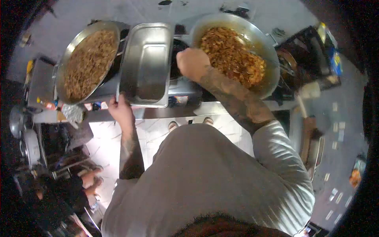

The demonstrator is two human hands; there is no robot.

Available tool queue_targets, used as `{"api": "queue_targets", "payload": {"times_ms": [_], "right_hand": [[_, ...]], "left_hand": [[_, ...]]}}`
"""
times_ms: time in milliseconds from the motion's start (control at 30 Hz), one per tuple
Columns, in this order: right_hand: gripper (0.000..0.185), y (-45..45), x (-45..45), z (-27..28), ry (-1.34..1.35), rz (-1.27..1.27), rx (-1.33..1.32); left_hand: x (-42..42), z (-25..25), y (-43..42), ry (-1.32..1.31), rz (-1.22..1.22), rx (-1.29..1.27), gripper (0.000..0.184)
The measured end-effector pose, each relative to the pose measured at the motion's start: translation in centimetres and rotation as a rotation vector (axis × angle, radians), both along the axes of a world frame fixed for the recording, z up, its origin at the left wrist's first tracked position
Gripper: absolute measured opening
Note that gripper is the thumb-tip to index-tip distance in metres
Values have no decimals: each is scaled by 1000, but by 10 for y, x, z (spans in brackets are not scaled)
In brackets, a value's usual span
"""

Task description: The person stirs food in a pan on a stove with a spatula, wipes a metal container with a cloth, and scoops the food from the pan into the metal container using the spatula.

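A deep rectangular steel food pan (148,63) stands between two large round pans, with nothing inside it. At its near left corner my left hand (121,112) is closed, thumb and fingers gripping the rim. My right hand (193,63) is a fist beside the food pan's right side, at the left edge of the right round pan (262,41); what it holds, if anything, is hidden. Reddish-brown cooked food (231,55) with chopped pieces fills much of that pan. The left round pan (60,85) contains brown shredded or minced food (90,63).
The pans sit over a black stove (185,93). Crumpled foil (73,113) lies at the counter's left edge. Bottles and packets (335,61) stand far right, near a wooden-handled tool (302,106). Another person's hands (92,181) show at lower left, near dark equipment.
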State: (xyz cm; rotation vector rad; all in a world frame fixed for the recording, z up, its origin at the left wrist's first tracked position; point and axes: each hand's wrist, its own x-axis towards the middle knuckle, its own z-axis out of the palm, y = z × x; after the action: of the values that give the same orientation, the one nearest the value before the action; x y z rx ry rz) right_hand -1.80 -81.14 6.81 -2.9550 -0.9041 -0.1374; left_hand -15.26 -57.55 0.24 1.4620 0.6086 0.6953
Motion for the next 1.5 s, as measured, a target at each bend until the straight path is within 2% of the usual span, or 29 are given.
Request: {"api": "queue_targets", "payload": {"times_ms": [67, 133, 200, 233, 300, 367, 400, 467, 500, 567, 633, 667, 700, 767, 833, 867, 900, 967, 1033, 1067, 1200, 1333, 1433, 1500], "right_hand": [[15, -4, -12, -1, -48, 17, -10], [16, -10, -31, 7, -61, 32, -166], [17, -22, -50, 18, 6, -6, -162], [18, -28, -60, 19, 73, -15, -152], [18, -47, -81, 16, 8, -2, -154], [21, -60, -107, 16, -233, -26, 156], [18, -66, -122, 29, -173, 2, 210], [12, -86, -166, 42, 32, -102, 500], [8, -102, -187, 43, 178, -249, 731], [6, -129, -205, 24, 187, -440, 916], [6, -169, -214, -38, -27, -672, 1261], [5, -195, -216, -53, -50, -796, 1361], [6, -221, -223, -61, -74, -928, 1461], [9, -258, -221, -66, -114, -1142, 1581], [10, -279, -211, -60, -165, -1177, 1552], [12, -291, -204, -57, -193, -1190, 1515], [12, -300, -198, -56, -213, -1199, 1519], [19, -312, -180, -56, -69, -1109, 1555], [23, -312, -167, -45, 43, -1098, 1518], [27, -308, -160, -44, 59, -1088, 1642], [33, -302, -153, -55, -10, -1025, 1607], [32, -304, -148, -64, -116, -1015, 1487], [30, -313, -145, -58, -34, -967, 1429], [28, -316, -143, -54, -12, -953, 1444]], "left_hand": [[0, 6, 4, 27, -59, -41, 9], [0, 4, 7, 24, -57, -73, 5], [2, -8, 12, -50, -71, -104, 4], [0, -10, 21, -1, -128, -62, 7], [2, -12, 22, 4, -132, -85, 8], [6, -5, 14, -11, -128, -72, 9], [8, 0, 11, -30, -109, -56, 10], [7, 10, 10, 3, -85, -56, 11], [11, 12, 4, 40, -69, -59, 13], [14, 6, 6, -11, -77, -84, 13], [15, 10, 5, -67, -93, -101, 13], [14, 18, 0, -9, -59, -35, 13], [9, 24, -5, 53, -31, 34, 13], [11, 5, 6, -23, -66, -28, 11], [7, 12, 4, 24, -117, 11, 9], [10, 14, 0, 16, -92, -102, 9], [9, 15, 0, 11, -111, -90, 9], [12, 10, 3, -37, -152, 53, 9], [11, 9, 5, -9, -147, 2, 10], [11, 6, 6, -11, -135, 28, 10], [11, 12, -2, 51, -71, 128, 11], [12, 24, -19, 27, -69, 21, 19], [11, 28, -24, 22, -40, 133, 19], [10, 20, -17, -14, -68, 86, 18]]}}
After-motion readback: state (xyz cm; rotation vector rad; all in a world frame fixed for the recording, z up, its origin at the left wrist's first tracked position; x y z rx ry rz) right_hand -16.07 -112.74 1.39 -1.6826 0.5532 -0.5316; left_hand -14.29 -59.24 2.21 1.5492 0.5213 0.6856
